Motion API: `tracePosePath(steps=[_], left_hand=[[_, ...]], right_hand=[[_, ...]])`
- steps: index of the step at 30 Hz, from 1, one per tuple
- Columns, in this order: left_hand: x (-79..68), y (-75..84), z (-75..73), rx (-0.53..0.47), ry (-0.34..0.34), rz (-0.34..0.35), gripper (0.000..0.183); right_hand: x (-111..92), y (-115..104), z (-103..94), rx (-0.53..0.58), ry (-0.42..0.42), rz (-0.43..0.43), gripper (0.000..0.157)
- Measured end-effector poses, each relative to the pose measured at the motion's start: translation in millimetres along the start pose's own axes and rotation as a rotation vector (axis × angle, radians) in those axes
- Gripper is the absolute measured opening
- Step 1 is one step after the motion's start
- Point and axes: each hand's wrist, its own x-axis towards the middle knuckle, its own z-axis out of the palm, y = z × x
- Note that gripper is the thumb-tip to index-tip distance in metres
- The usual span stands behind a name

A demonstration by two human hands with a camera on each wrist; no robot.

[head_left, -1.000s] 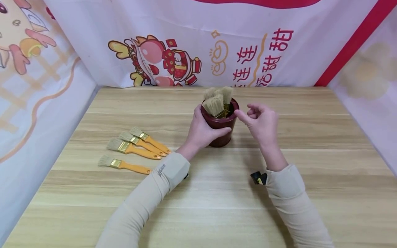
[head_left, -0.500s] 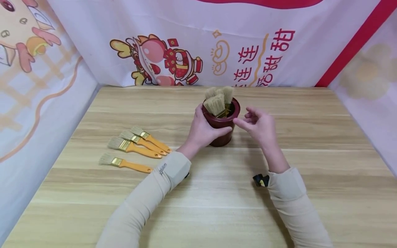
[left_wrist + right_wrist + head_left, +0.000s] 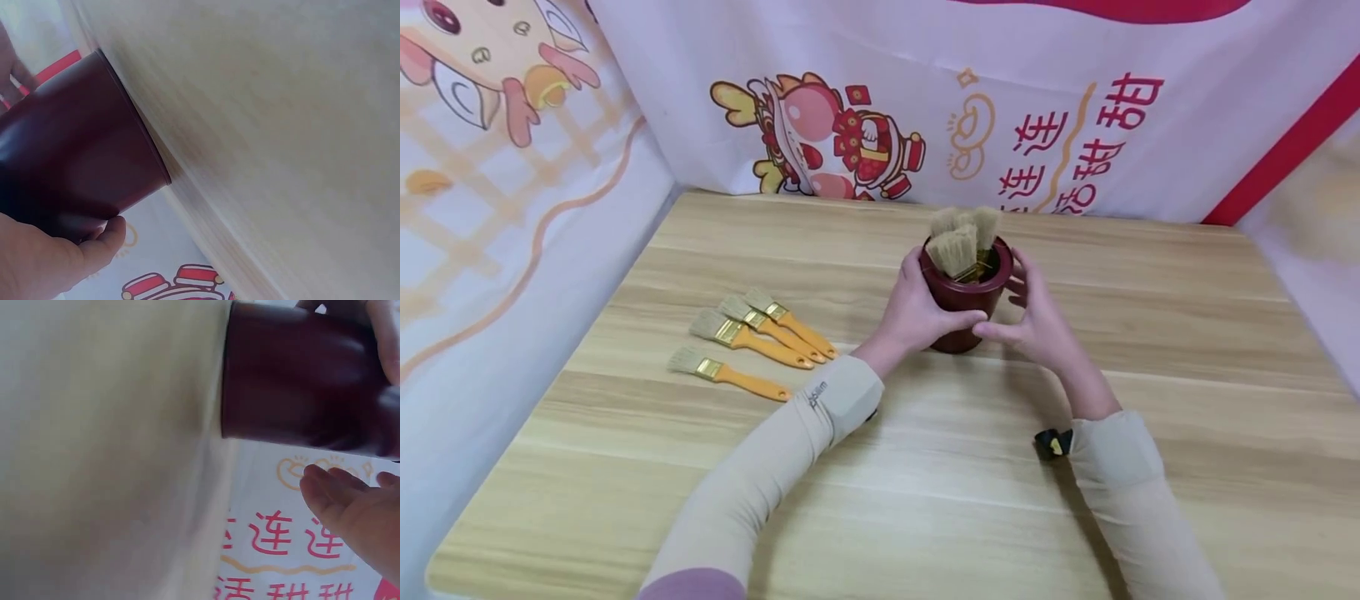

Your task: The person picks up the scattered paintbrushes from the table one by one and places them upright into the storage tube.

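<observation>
A dark red cylindrical brush holder (image 3: 967,297) stands upright on the table, with several paintbrushes (image 3: 955,252) in it, bristles up. Against its left side my left hand (image 3: 917,312) grips the wall, thumb across the front. On the right, my right hand (image 3: 1037,321) is held around the holder with fingers loosely bent. In the right wrist view a gap shows between the fingers of this right hand (image 3: 350,509) and the holder (image 3: 306,375). The left wrist view has the left fingers touching the holder (image 3: 81,144). The brush handles are hidden inside.
Left of the left forearm lie several paintbrushes (image 3: 765,343) with orange handles, bristles pointing away to the left. The wooden table (image 3: 925,483) ends at a printed white cloth (image 3: 880,50) behind, with more cloth at both sides.
My right hand has gone from a bent-finger pose near the rim to spreading around the holder's right side, thumb lower. The left hand keeps its grip. The head view has shifted left.
</observation>
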Motion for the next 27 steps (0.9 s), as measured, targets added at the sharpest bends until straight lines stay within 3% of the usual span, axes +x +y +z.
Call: tracePosePath(steps=[7,12,15,18,21,24,27], left_hand=[[-1.5,-1.9,-3.6,0.022,-0.003,0.016,0.114],[-2.2,-2.9,-4.7,0.019,-0.022,0.055,0.11],[-5.6,-3.5,-4.0,0.044,-0.041,0.038,0.11],[-12.9,-3.2,-11.3,0.07,-0.055,-0.036,0.112],[-24.1,-2.6,-29.0,0.112,-0.057,-0.165,0.113],[-39.4,-5.1,-58.8,0.201,-0.047,-0.301,0.108],[-59.8,-12.0,-98.3,0.317,-0.039,-0.43,0.096]], right_hand=[[24,-13,-1.2,0.077,-0.018,-0.077,0.119],[31,-15,5.5,0.112,0.006,-0.011,0.111],[30,-13,6.4,0.117,0.025,0.03,0.104],[29,-12,7.2,0.105,0.019,0.048,0.103],[29,-14,7.8,0.106,0.009,0.062,0.104],[30,-17,8.2,0.103,0.007,0.08,0.105],[32,-19,9.1,0.102,0.004,0.091,0.105]])
